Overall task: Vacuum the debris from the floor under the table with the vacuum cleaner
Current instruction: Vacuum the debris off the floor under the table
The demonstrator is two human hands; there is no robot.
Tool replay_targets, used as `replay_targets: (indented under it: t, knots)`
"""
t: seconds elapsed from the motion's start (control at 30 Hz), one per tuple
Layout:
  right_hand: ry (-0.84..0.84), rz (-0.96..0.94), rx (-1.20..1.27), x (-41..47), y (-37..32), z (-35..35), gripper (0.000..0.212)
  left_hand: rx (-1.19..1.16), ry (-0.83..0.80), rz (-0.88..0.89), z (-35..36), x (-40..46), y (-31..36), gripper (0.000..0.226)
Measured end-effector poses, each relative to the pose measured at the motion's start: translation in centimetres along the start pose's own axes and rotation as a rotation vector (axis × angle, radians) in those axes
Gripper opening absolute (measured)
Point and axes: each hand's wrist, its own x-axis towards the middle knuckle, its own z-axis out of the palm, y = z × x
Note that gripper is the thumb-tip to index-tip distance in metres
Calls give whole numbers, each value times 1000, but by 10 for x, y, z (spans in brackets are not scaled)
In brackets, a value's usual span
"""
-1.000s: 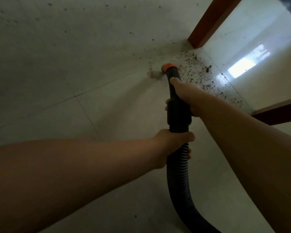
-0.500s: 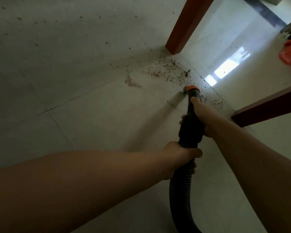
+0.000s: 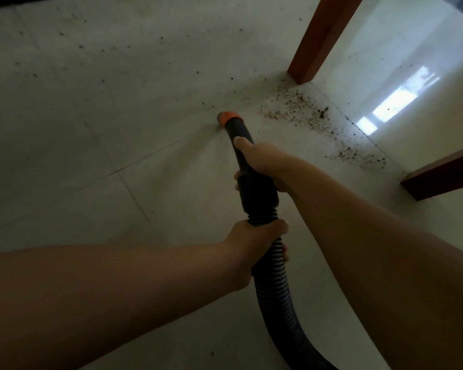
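A black vacuum hose (image 3: 274,287) ends in a rigid black nozzle tube with an orange tip (image 3: 228,118) that touches the pale tiled floor. My right hand (image 3: 262,162) grips the rigid tube, thumb stretched along it. My left hand (image 3: 251,244) grips the ribbed hose just behind the cuff. Brown debris (image 3: 300,108) lies scattered to the right of the tip, near a table leg, with a second patch of debris (image 3: 358,156) further right. Small dark specks dot the floor beyond.
A reddish-brown table leg (image 3: 318,41) stands at the upper right. Another wooden leg or rail (image 3: 441,177) is at the right edge. Bright window light reflects off the floor (image 3: 393,105) beyond the legs. A dark strip (image 3: 11,2) runs along the top left.
The nozzle tip has swung left, away from the debris by the right leg, to a spot left of the main debris patch. Both hands keep their grip.
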Motion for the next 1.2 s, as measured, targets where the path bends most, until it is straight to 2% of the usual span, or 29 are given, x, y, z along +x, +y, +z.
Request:
replay_targets:
  t: [0.23, 0.5, 0.73, 0.87, 0.97, 1.2]
  knots:
    - [166, 68, 38, -22, 39, -16, 48, 109, -79, -32, 14, -16, -23, 10]
    - [161, 83, 70, -33, 54, -10, 45, 99, -84, -44, 17, -30, -39, 9]
    - [339, 252, 262, -46, 99, -48, 44, 289, -230, -62, 36, -33, -45, 13]
    - [381, 283, 272, -52, 111, -57, 46, 300, -229, -64, 45, -35, -50, 16]
    - [328, 244, 238, -50, 93, -45, 47, 219, -176, -32, 38, -36, -50, 13]
    - [64, -13, -41, -37, 26, 30, 39, -13, -39, -4, -9, -35, -44, 13]
